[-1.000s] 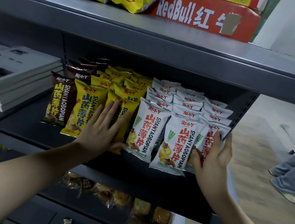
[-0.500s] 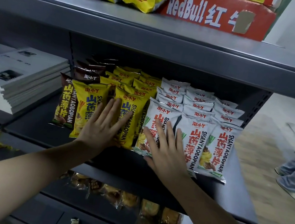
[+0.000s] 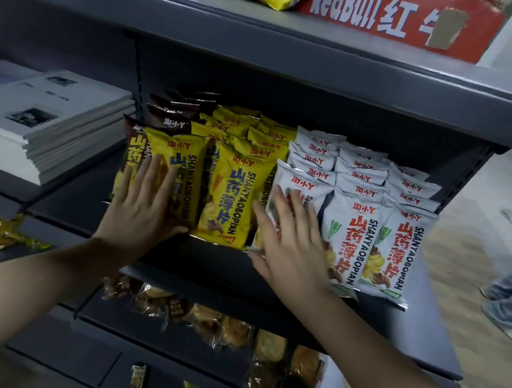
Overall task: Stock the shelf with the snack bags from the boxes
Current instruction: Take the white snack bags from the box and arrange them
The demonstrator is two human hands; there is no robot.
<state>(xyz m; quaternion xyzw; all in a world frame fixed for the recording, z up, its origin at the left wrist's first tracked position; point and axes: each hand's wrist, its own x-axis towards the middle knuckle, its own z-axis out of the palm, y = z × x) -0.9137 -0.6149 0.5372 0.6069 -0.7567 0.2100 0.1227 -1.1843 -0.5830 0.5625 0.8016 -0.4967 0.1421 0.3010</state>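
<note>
Both hands lie flat on snack bags that stand in rows on the grey shelf (image 3: 421, 332).

The left hand (image 3: 142, 208) presses a front yellow bag (image 3: 233, 196) with straight, open fingers. The right hand (image 3: 290, 244), fingers spread, presses the front white bag (image 3: 353, 238) at the middle of the shelf. The bags read "SHANYAOBOPIAN"; brown bags (image 3: 171, 121) stand at the left end of the shelf. A bare strip stays along the front edge and the right end of the shelf. Above the shelf a red box (image 3: 398, 17) reads "RedBull".
</note>
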